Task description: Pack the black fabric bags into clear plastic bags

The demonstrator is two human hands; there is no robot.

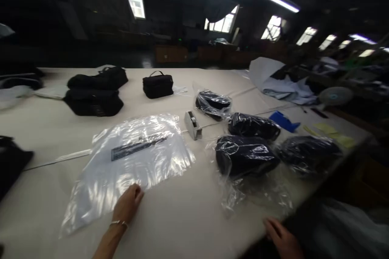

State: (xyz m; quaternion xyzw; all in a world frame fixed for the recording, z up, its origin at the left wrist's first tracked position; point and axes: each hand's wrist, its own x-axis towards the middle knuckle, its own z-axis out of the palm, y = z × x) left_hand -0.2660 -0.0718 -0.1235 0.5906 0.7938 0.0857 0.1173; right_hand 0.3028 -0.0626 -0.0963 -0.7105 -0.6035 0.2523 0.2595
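Observation:
My left hand (128, 203) rests at the near edge of a stack of flat clear plastic bags (158, 162) with a dark printed strip. Its fingers are curled in; whether they pinch the film is hidden. Low on the right, at the table's front edge, my right hand (283, 238) is blurred, its visible fingers partly stretched and apart, with nothing seen in them. Nearest to it lies a dark bag wrapped in clear plastic (246, 156), its loose film spreading toward the hand. A grey tape dispenser (193, 124) stands between the flat bags and the wrapped ones.
More wrapped dark bags (253, 125) lie to the right, near a blue object (284, 121). Black handled bags (158, 85) and stacked bags (94, 99) stand farther back. A dark bag (12, 162) sits at the left edge. White sheets (285, 89) are heaped at the far right.

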